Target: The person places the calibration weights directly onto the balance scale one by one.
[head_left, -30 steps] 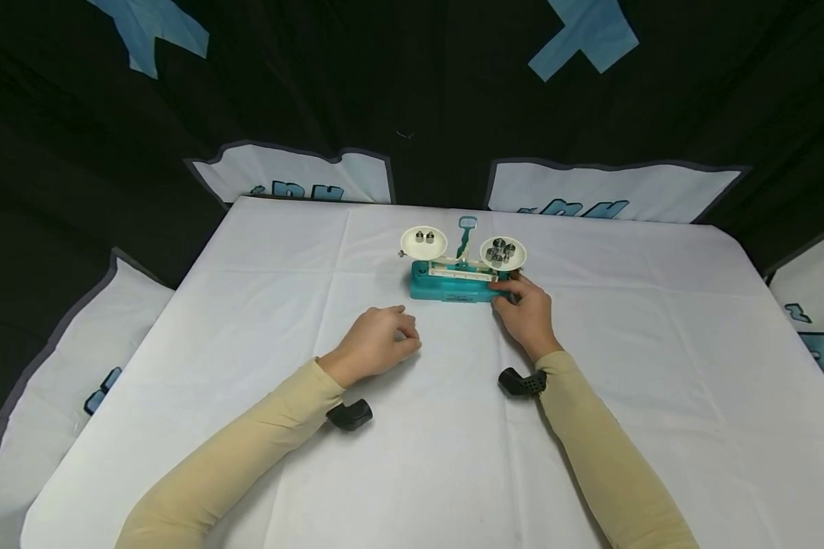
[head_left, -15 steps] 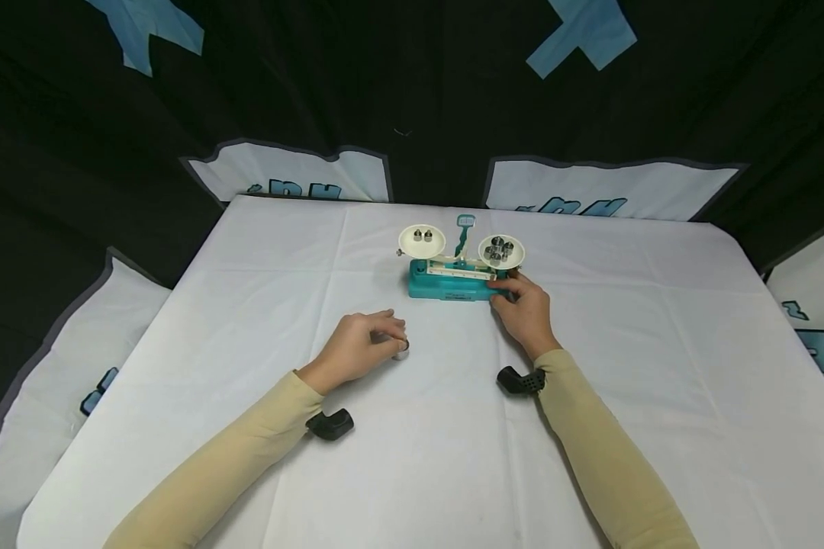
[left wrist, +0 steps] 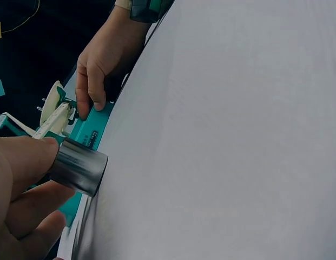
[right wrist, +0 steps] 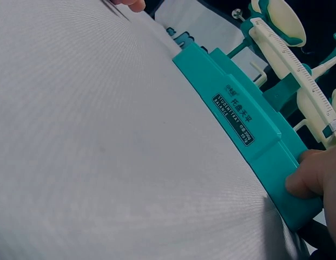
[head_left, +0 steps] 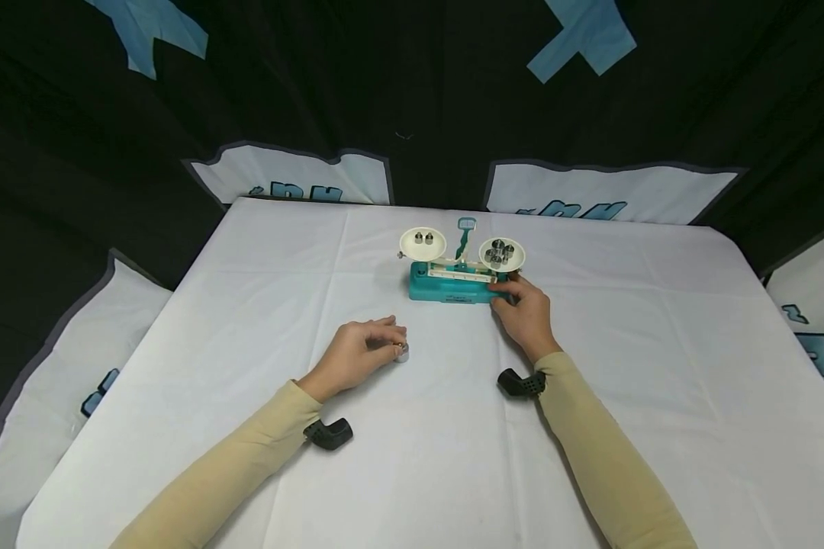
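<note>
My left hand (head_left: 354, 357) pinches a shiny metal weight (left wrist: 81, 167) between thumb and fingers, low over the tabletop in front of the balance; whether the weight touches the cloth I cannot tell. My right hand (head_left: 527, 316) grips the right end of the teal base of a tray balance (head_left: 449, 290), its thumb pressing the front face in the right wrist view. Two small weights (head_left: 423, 239) stand on the balance's cream left pan (head_left: 412, 252). Several more weights (head_left: 498, 252) are grouped on the right pan (head_left: 517, 263).
A white cloth covers the table (head_left: 426, 457), with the balance towards its far edge. Behind it hangs a black curtain (head_left: 439, 99) with blue tape strips. Black wrist cameras (head_left: 329, 434) sit at both sleeve cuffs.
My left hand has drawn back and slightly left, away from the balance, and the metal weight at its fingertips has come into sight. My right hand stays at the base.
</note>
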